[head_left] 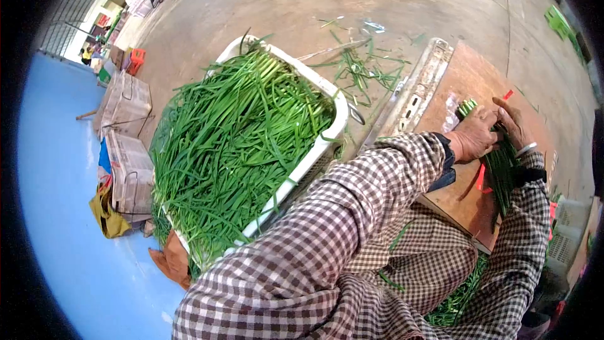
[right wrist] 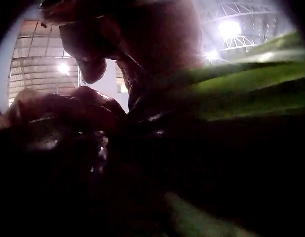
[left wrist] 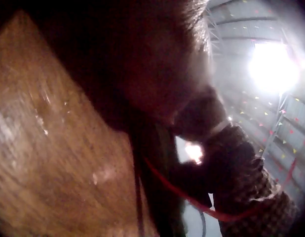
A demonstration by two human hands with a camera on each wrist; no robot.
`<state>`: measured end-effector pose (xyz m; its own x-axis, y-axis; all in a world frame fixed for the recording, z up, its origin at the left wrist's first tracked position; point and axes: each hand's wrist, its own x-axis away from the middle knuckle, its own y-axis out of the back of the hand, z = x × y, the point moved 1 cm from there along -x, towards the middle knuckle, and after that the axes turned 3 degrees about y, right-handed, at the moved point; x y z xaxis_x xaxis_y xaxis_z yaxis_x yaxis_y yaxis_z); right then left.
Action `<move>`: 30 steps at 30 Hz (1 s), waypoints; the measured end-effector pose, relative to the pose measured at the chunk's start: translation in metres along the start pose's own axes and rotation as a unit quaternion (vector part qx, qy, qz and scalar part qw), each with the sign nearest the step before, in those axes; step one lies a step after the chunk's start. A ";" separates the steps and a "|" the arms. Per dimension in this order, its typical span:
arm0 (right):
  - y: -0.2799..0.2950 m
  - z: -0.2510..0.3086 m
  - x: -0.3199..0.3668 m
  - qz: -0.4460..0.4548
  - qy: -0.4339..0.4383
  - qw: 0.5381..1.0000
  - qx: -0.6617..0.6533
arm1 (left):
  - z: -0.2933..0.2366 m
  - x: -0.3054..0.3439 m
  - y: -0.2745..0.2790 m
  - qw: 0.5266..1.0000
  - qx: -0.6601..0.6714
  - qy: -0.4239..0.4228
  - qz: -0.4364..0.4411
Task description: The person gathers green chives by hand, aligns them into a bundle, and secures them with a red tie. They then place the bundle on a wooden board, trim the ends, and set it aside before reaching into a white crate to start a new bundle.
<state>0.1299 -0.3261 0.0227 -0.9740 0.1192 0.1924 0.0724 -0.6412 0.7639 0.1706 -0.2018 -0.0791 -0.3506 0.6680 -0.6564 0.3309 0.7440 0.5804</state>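
Observation:
On a wooden board, a bundle of garlic chives lies with its pale cut ends toward the far side. My left hand grips the bundle near those ends, fingers curled over it. From the other side my right hand, with a white band at the wrist, holds the bundle close to the left fingers. A red strip shows beside the stems, and in the left wrist view a thin red strip hangs in a curve. Dark, close leaves fill much of the right wrist view.
Left of the board stands a white basket heaped with loose chives. Trimmed scraps lie on the concrete floor. A worn metal rail runs along the board's left edge. Plastic crates stand by the blue wall.

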 end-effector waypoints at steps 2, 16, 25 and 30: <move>-0.003 -0.019 -0.003 0.012 0.005 1.000 0.007 | 0.007 0.000 -0.008 1.000 0.024 0.005 0.018; -0.024 -0.053 0.028 0.001 0.060 0.990 0.129 | 0.048 -0.042 0.139 0.996 0.091 -0.006 0.016; 0.002 -0.056 0.038 -0.207 0.201 0.918 0.273 | 0.112 0.126 0.390 0.789 -0.375 0.455 0.172; 0.016 -0.004 0.086 -0.119 -0.101 0.962 0.223 | 0.148 0.173 0.414 0.720 -0.400 0.518 0.229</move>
<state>0.0461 -0.3288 0.0488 -0.9163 0.3958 0.0615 -0.0183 -0.1949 0.9806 0.3769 0.2196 -0.0242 -0.9684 0.1884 0.1632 0.1535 -0.0649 0.9860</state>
